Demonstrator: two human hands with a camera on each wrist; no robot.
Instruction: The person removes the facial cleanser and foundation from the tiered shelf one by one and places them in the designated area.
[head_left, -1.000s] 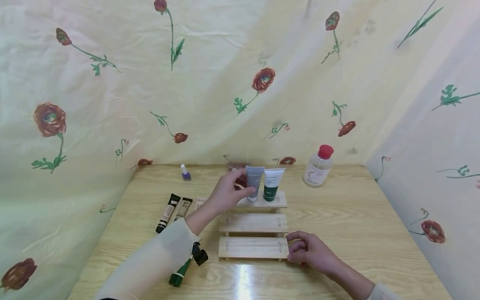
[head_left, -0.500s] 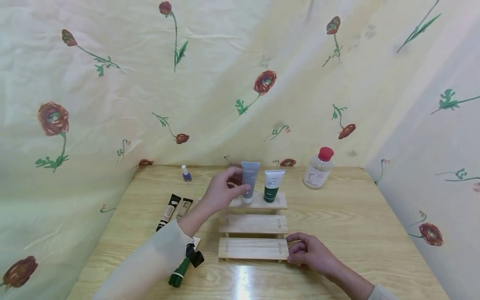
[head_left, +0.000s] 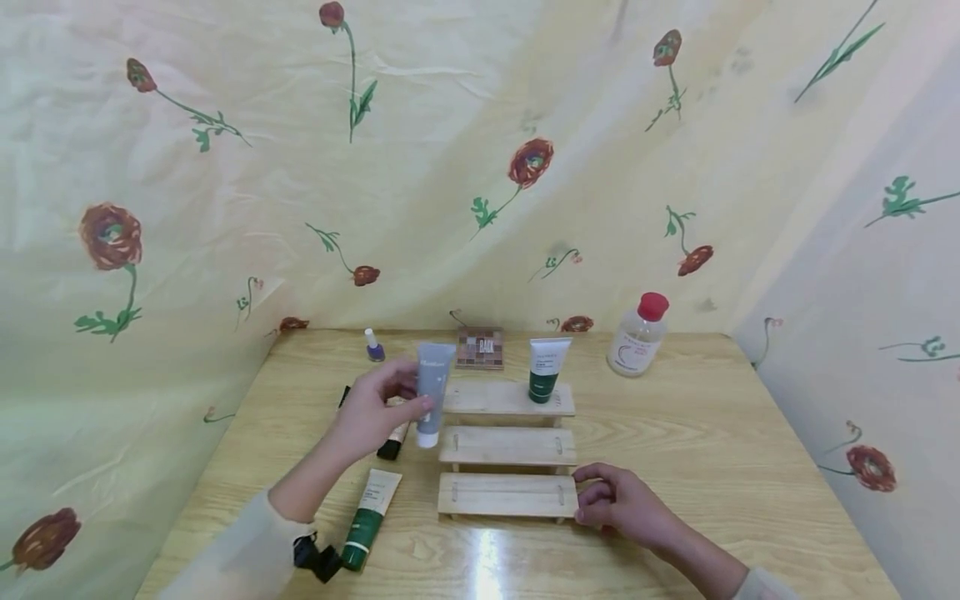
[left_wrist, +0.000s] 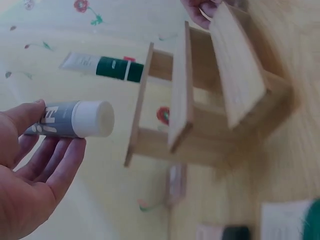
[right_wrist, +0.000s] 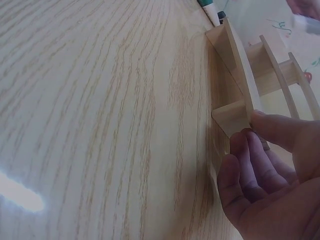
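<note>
My left hand (head_left: 372,410) pinches a grey squeeze tube (head_left: 433,379) with its white cap pointing down, in the air beside the left end of a three-step wooden stand (head_left: 504,494). In the left wrist view the grey tube (left_wrist: 60,119) lies between thumb and fingers, apart from the wood. A white and green tube (head_left: 546,368) stands on its cap at the right of the top step. My right hand (head_left: 624,510) grips the right end of the lowest step; the right wrist view shows the thumb (right_wrist: 272,127) on that step's edge.
Another white and green tube (head_left: 370,517) lies on the table left of the stand. Dark-capped tubes (head_left: 390,448) lie partly hidden behind my left hand. At the back are purple nail polish (head_left: 374,348), an eyeshadow palette (head_left: 480,348) and a red-capped bottle (head_left: 635,340).
My left hand has lifted the grey tube off the top step and carried it left and towards me. The palette behind has come into full view. My right hand has stayed in place.
</note>
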